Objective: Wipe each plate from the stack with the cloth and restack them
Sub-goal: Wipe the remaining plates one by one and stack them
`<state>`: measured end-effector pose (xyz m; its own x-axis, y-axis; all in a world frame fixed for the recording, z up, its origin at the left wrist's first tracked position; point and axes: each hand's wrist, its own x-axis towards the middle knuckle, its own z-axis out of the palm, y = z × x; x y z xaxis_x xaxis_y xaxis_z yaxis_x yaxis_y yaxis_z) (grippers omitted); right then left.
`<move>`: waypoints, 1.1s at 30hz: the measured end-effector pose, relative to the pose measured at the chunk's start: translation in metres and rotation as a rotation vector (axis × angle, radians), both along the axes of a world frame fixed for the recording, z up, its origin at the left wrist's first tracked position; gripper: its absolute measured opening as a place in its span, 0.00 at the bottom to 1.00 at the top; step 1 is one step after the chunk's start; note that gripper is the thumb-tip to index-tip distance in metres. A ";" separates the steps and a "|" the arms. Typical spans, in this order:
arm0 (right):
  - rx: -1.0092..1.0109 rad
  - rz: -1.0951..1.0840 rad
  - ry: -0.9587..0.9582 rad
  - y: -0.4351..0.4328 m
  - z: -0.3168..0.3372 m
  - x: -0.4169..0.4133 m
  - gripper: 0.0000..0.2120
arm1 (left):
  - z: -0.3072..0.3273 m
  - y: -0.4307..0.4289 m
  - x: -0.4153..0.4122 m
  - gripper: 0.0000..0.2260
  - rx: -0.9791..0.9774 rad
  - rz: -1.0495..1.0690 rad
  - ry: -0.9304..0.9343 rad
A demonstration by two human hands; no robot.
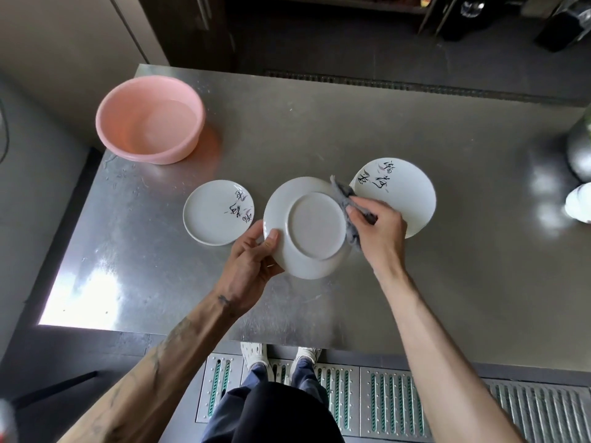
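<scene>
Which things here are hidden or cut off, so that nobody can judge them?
Held plate: head view shows only its underside; its upper face is turned away.
Right plate: partly covered by the cloth and right hand; how many plates lie there is unclear.
Left hand: its fingers are behind the held plate.
Metal object: cut by the right edge.

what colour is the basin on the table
Pink, plain with no pattern; the basin shows best in the head view.
</scene>
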<state>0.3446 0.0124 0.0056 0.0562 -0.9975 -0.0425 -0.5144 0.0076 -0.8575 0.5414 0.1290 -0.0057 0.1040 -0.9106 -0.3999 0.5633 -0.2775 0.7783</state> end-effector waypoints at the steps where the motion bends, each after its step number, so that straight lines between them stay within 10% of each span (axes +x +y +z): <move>1: 0.011 0.019 0.006 -0.008 0.004 0.002 0.11 | 0.000 0.001 0.000 0.16 0.000 -0.026 -0.006; 12: -0.325 0.640 0.196 0.016 0.038 0.068 0.11 | -0.003 0.000 0.001 0.12 -0.002 -0.087 -0.051; 28: 0.269 -0.152 -0.078 0.016 -0.010 -0.007 0.03 | -0.005 -0.004 -0.007 0.11 -0.088 -0.080 -0.216; 33: 0.573 -0.137 -0.236 -0.014 0.008 -0.018 0.37 | 0.005 -0.011 -0.012 0.08 -0.269 -0.245 -0.671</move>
<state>0.3263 -0.0016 0.0140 0.0029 -0.8187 -0.5743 -0.2737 0.5517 -0.7879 0.5295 0.1181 -0.0011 0.0285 -0.9961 -0.0832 -0.1073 -0.0858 0.9905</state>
